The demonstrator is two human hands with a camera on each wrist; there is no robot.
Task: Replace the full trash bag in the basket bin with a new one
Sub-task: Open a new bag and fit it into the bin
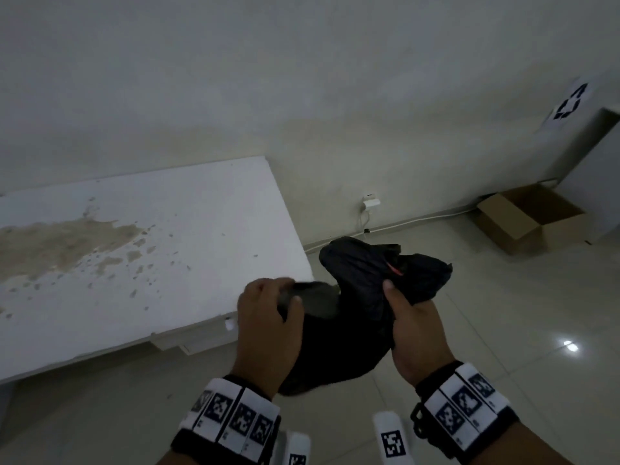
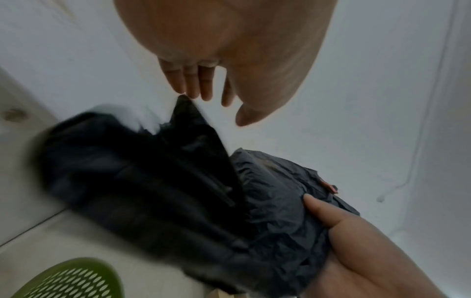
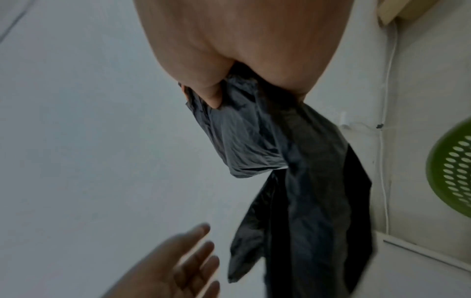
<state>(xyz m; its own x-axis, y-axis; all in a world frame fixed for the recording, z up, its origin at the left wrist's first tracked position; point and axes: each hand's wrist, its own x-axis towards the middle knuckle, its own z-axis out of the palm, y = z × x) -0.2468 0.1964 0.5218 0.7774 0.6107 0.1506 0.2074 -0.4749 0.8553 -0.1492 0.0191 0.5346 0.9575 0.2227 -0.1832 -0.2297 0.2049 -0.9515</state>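
Observation:
A black trash bag (image 1: 355,297) hangs crumpled between my hands, above the tiled floor. A red drawstring shows at its top. My right hand (image 1: 412,327) grips a bunched part of the bag (image 3: 244,141), thumb pressed into the plastic; the rest trails down. My left hand (image 1: 268,307) is at the bag's left edge. In the left wrist view its fingers (image 2: 198,84) are straight, with the tips just at a corner of the bag (image 2: 142,171) and nothing pinched. The green perforated basket bin (image 2: 68,280) stands on the floor below, also seen as the bin (image 3: 453,171) at the right edge.
A white table (image 1: 134,246) with a brown stain is on my left, its corner close to the left hand. An open cardboard box (image 1: 526,219) sits by the wall at the right. A charger (image 1: 370,203) is plugged into the wall, its cable running along the floor.

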